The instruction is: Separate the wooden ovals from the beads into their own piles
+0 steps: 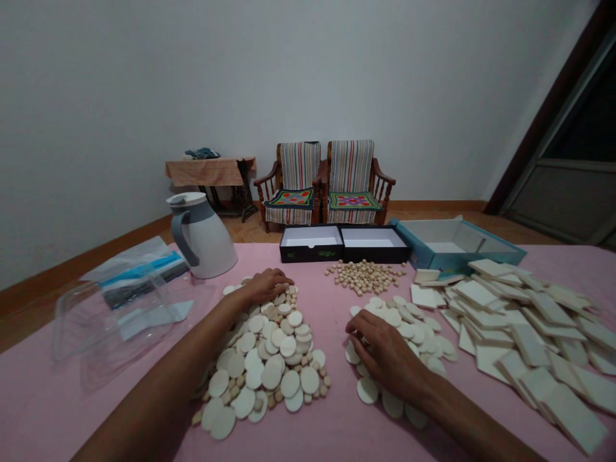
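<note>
Wooden discs (290, 384): are lying in two heaps, the left mixed with small wooden pieces (234, 390).
Left hand (267, 287): is resting on this heap; gripping or not, I cannot tell.
Right hand (379, 345): is curving over the other, well apart; its grip is hiding.
Good handling: light picking is probably avoiding scatter.
Hidden: palms are covering discs.

Kinda dim in here: pale grey wall (260, 77), brown wooden floor (246, 230), two dark wooden armchairs (270, 176) with striped fabric covers (301, 165), small table (244, 186) under peach cloth (205, 172) left of them.
</note>
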{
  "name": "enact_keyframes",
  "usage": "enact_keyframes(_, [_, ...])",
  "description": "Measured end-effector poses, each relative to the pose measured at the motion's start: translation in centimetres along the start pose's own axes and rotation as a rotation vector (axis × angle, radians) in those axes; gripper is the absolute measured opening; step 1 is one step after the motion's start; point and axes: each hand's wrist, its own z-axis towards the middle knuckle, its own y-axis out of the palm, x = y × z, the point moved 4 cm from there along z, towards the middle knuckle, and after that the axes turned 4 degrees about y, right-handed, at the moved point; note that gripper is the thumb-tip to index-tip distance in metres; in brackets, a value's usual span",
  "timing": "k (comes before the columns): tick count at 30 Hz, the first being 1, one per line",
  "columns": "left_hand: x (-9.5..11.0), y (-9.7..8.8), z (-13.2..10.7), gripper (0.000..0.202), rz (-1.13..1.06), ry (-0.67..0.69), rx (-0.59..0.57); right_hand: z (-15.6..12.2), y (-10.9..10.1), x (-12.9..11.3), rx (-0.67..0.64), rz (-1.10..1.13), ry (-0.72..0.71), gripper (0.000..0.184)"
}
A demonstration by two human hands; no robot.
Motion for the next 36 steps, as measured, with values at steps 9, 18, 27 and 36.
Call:
enact_keyframes(9, [0.5,-0.4,-0.5,0.03,-0.045,0.098,-0.132,-0.5,1.1,-0.2,-0.097,-0.017,0.013,0.018])
enact_keyframes(18, [2.9,-2.1,-1.1,0.03,-0.155,0.126,-0.135,-0.7,2.2,-0.1,-0.105,-0.041,-0.024,0.016])
enact_keyframes(27, [5.8,-3.1,-1.0,0.02,-0.023,0.12,-0.099,-1.4,2.5,-1.8,-0.089,-0.083,-0.068,0.008])
enact_keyframes(36, [7.3,-0.4,2.0,0.02,0.173,0.141,-0.228,-1.8,1.9,-0.8,-0.095,-0.335,-0.058,0.006])
